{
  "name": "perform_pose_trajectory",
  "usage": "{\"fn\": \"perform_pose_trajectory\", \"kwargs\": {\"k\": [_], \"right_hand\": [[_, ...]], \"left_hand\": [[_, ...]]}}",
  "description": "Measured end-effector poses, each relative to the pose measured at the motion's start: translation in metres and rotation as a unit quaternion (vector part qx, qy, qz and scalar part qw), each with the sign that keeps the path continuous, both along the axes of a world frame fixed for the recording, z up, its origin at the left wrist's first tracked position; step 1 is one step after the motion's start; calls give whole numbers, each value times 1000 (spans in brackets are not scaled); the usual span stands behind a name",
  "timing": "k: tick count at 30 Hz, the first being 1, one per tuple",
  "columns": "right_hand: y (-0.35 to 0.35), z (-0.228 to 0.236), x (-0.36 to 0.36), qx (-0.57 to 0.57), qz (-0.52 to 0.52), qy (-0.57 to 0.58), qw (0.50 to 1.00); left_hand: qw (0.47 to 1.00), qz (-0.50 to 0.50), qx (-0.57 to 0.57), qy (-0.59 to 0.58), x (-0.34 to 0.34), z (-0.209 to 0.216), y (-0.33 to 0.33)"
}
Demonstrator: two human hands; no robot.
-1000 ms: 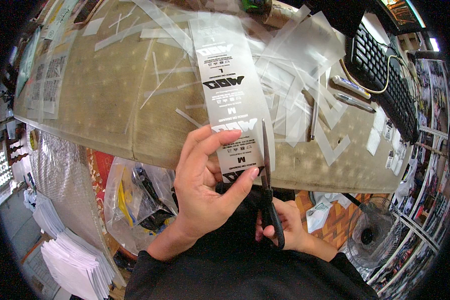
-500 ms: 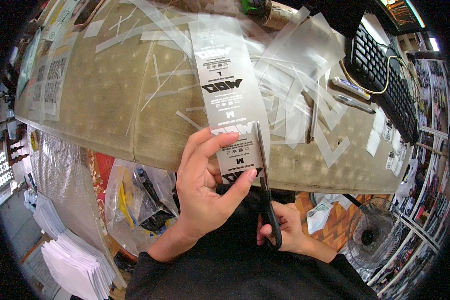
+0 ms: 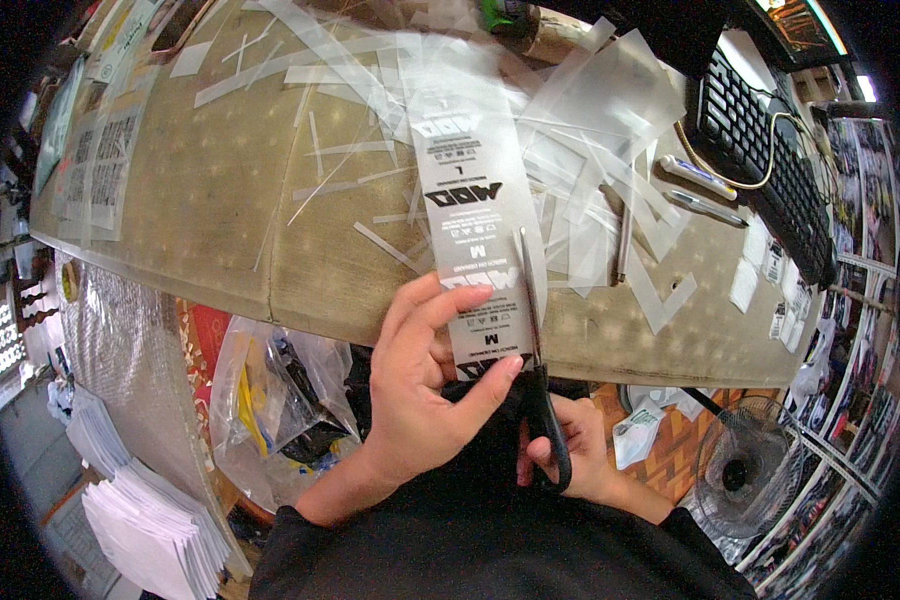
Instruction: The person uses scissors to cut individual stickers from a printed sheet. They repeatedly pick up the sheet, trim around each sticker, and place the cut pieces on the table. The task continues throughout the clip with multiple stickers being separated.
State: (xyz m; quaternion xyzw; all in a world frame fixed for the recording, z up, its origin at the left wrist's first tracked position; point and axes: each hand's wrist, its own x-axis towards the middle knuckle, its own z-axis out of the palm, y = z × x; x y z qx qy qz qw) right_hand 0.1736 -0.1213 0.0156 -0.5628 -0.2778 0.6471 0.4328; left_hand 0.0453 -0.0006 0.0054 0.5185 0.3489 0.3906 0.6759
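Observation:
Between the thumb and fingers of my left hand [image 3: 420, 390] is the lower end of a long translucent film strip [image 3: 482, 210], printed with repeated black and white label designs. The strip runs away from me over the desk. My right hand [image 3: 582, 450] grips black-handled scissors [image 3: 547, 425] by the handles, below the desk's front edge. Their blades point away from me and lie along the strip's right side, close to my left thumb. A narrow margin of film shows to the right of the blades. Whether the blades are cutting through it I cannot tell.
Film offcuts [image 3: 360, 187] and clear sheets [image 3: 610, 110] litter the desk [image 3: 210, 200]. On the right are a glue tube [image 3: 698, 176], a pen [image 3: 708, 208] and a black keyboard [image 3: 760, 150]. Below are a plastic bag [image 3: 270, 400], a paper stack [image 3: 150, 530] and a mesh basket [image 3: 745, 470].
My left hand and the strip have shifted a little to the right and toward me. The scissors have moved slightly right, and their tips reach slightly farther away from me.

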Motion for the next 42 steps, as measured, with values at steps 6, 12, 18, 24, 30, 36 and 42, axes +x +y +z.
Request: {"fn": "perform_pose_trajectory", "kwargs": {"k": [6,12,18,24,30,36,42], "right_hand": [[-1,3,-3,-12,-9,-2,1000],[-7,-3,1,14,21,-28,999],[-17,-10,18,110,97,-111,983],[-23,-15,16,105,67,-63,990],[-15,-11,11,119,23,-34,992],[-16,-10,8,120,18,-36,992],[-21,-11,8,116,16,-42,992]], "left_hand": [[1000,-13,-2,1,-2,4,-3],[999,-24,-16,-44,-7,3,-4],[983,-7,-71,-167,-3,14,39],[998,12,7,-62,4,18,38],[997,-1,35,-74,5,21,27],[996,-6,54,-68,5,25,26],[996,-2,58,-66,6,28,24]]}}
